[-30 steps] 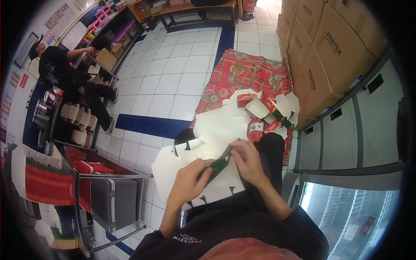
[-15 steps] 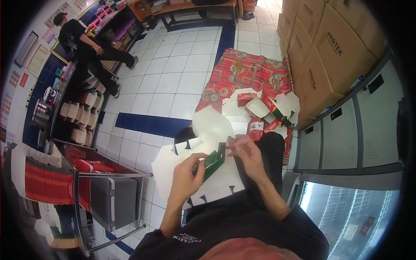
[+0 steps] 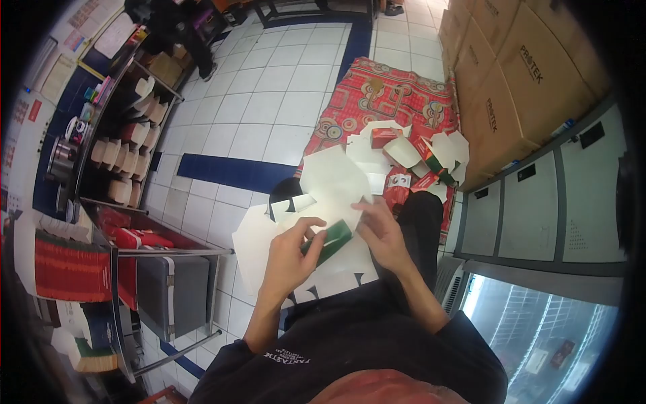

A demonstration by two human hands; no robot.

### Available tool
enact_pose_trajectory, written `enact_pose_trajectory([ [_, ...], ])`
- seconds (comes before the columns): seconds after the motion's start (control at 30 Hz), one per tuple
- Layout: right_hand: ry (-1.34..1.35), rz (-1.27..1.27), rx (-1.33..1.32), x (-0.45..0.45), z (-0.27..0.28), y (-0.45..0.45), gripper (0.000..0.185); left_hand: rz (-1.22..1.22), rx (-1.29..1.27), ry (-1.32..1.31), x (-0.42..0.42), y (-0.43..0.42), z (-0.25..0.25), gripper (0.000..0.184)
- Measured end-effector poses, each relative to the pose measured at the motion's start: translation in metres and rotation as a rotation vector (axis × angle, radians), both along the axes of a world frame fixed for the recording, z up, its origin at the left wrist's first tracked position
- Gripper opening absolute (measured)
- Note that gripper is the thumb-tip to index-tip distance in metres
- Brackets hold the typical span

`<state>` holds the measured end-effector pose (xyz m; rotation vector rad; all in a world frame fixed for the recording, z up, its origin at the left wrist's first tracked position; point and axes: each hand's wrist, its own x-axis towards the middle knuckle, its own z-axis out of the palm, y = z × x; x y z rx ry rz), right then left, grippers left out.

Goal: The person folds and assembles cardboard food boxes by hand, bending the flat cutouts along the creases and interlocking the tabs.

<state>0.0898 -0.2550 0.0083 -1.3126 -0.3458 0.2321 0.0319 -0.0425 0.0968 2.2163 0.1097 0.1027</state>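
My left hand [image 3: 294, 253] grips a small green-sided paper food box [image 3: 337, 236], partly folded, with its thumb and fingers at the left end. My right hand [image 3: 382, 236] is at the other end, its fingers bent around a pale card edge; the fingertips are partly hidden. Beneath both hands, flat white box blanks [image 3: 343, 277] with dark notched edges lie across my lap. A large white card flap [image 3: 331, 172] rises just beyond my hands.
A red patterned mat [image 3: 404, 94] lies ahead, with several folded boxes [image 3: 402, 153] on it. Brown cartons [image 3: 498, 121] and grey lockers [image 3: 525, 202] line the right. On the left are a metal rack [image 3: 171, 252] and stacked red card [image 3: 74, 273]. Another person [image 3: 192, 44] is at the far left.
The green piece has closed up into a narrower shape between my hands. My right fingers have moved slightly up and curled. The other person has shifted towards the top edge of the view.
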Motion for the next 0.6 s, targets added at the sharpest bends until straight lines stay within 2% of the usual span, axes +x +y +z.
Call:
enact_pose_trajectory([
  [0.07, -0.035, 0.045, -0.049, 0.001, -0.003, 0.002, 0.024, -0.083, -0.003, 0.032, -0.001, 0.002, -0.003, 0.014],
  [0.13, -0.015, 0.039, 0.121, 0.007, -0.026, 0.000, 0.026, -0.074, 0.001, 0.008, 0.000, 0.003, -0.006, 0.014],
  [0.27, -0.091, 0.009, 0.088, 0.012, -0.034, -0.001, 0.024, -0.050, -0.022, -0.021, 0.000, 0.005, -0.011, 0.012],
  [0.33, 0.327, 0.002, 0.411, 0.012, -0.036, -0.003, 0.019, -0.020, -0.036, -0.021, 0.001, 0.004, -0.007, 0.012],
  [0.47, 0.353, 0.014, 0.516, 0.010, -0.039, 0.002, 0.019, -0.023, 0.012, -0.099, 0.004, 0.005, -0.015, 0.012],
  [0.53, -0.032, 0.088, -0.011, 0.007, -0.012, 0.000, 0.024, -0.026, 0.009, -0.025, 0.002, 0.003, -0.011, 0.012],
  [0.57, -0.033, 0.087, -0.012, 0.008, -0.005, 0.002, 0.024, -0.033, 0.006, 0.051, 0.002, 0.002, -0.009, 0.012],
  [0.6, -0.169, 0.103, -0.170, 0.009, 0.001, 0.004, 0.028, -0.035, 0.005, 0.051, 0.001, 0.003, -0.010, 0.012],
])
